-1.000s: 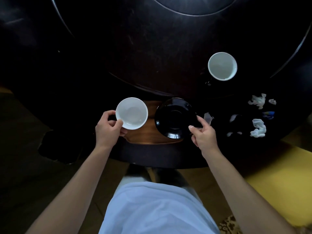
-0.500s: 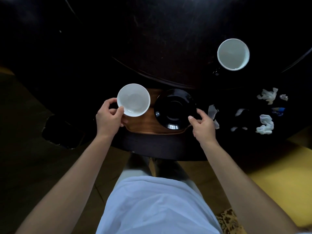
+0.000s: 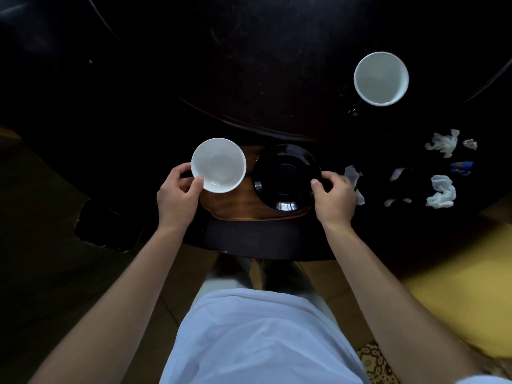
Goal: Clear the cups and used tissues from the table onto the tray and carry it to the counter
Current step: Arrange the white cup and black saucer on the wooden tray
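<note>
a person's left hand (image 3: 177, 196) grips a white cup (image 3: 218, 165) at the wooden tray (image 3: 235, 207); the right hand (image 3: 333, 195) pinches a black saucer (image 3: 286, 176) on it. a second cup (image 3: 381, 78) and tissues (image 3: 441, 191) remain on the dark counter (image 3: 277, 65). overhanging the edge, the tray could tip.

Both arms bare, extended forward, elbows slightly bent, converging toward centre. Left hand (image 3: 177, 194): knuckles up, fingers curled, thumb angled up and inward with its tip at the top right of the hand; index curls under just behind the thumb, other fingers folded below, partly hidden. Right hand (image 3: 333, 194): back of hand facing camera, thumb pointing inward to the left, fingers bent forward and down, tips out of sight. Wrists straight, roughly level with each other.
</note>
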Action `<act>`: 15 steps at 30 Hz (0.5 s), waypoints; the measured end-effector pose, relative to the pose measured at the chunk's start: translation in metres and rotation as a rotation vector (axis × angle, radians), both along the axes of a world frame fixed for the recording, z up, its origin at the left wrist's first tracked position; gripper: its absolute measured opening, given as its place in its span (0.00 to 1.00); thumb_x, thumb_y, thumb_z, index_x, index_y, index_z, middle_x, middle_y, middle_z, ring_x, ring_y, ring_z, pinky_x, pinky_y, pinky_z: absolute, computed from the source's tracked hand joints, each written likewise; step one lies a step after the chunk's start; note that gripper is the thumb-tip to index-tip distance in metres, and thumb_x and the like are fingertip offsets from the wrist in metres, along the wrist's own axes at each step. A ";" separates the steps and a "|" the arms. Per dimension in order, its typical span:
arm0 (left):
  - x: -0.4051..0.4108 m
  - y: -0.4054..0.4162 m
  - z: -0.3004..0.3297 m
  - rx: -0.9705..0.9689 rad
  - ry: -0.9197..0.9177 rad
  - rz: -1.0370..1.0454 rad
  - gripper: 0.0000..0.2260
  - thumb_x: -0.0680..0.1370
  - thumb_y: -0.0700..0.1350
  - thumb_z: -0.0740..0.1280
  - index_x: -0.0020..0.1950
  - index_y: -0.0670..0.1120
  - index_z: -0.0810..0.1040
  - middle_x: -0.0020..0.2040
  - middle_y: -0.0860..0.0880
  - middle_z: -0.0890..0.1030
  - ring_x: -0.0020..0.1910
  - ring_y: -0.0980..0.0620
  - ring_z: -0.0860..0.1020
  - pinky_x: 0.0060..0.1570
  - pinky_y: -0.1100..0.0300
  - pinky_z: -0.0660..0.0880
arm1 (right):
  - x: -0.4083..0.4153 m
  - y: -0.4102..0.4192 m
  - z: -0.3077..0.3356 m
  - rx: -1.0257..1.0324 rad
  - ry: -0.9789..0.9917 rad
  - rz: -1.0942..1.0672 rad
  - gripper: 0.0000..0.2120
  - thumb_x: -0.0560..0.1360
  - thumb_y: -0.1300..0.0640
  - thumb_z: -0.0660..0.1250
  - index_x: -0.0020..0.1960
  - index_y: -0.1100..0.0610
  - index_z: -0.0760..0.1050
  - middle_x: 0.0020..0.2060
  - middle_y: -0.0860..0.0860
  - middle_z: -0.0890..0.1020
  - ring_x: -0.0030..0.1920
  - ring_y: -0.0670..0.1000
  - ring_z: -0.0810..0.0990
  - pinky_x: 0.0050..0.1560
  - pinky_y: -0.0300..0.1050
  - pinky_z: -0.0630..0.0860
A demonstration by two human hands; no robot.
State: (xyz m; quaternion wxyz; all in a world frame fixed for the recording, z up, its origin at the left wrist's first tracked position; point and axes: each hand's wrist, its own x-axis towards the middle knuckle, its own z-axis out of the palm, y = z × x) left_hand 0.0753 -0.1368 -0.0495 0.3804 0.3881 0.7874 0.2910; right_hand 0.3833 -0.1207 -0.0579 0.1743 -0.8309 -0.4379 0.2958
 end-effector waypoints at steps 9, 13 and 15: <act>-0.014 0.010 -0.001 0.065 -0.003 -0.104 0.15 0.81 0.49 0.71 0.66 0.49 0.82 0.54 0.49 0.86 0.54 0.53 0.85 0.59 0.48 0.82 | 0.002 -0.011 0.002 -0.056 0.118 -0.070 0.12 0.81 0.54 0.68 0.61 0.59 0.79 0.38 0.43 0.78 0.43 0.45 0.79 0.49 0.41 0.72; -0.015 0.014 0.002 0.071 0.003 -0.140 0.15 0.82 0.47 0.71 0.68 0.47 0.82 0.54 0.51 0.85 0.53 0.55 0.84 0.58 0.53 0.82 | 0.007 -0.019 0.001 -0.047 0.115 -0.083 0.12 0.81 0.53 0.67 0.60 0.58 0.78 0.43 0.47 0.80 0.46 0.49 0.80 0.48 0.42 0.74; -0.015 0.013 0.002 0.080 0.003 -0.149 0.15 0.82 0.48 0.70 0.69 0.47 0.81 0.54 0.51 0.85 0.52 0.58 0.84 0.58 0.57 0.82 | 0.007 -0.016 0.000 -0.042 0.123 -0.098 0.11 0.81 0.53 0.68 0.59 0.58 0.78 0.42 0.48 0.80 0.46 0.50 0.81 0.48 0.45 0.76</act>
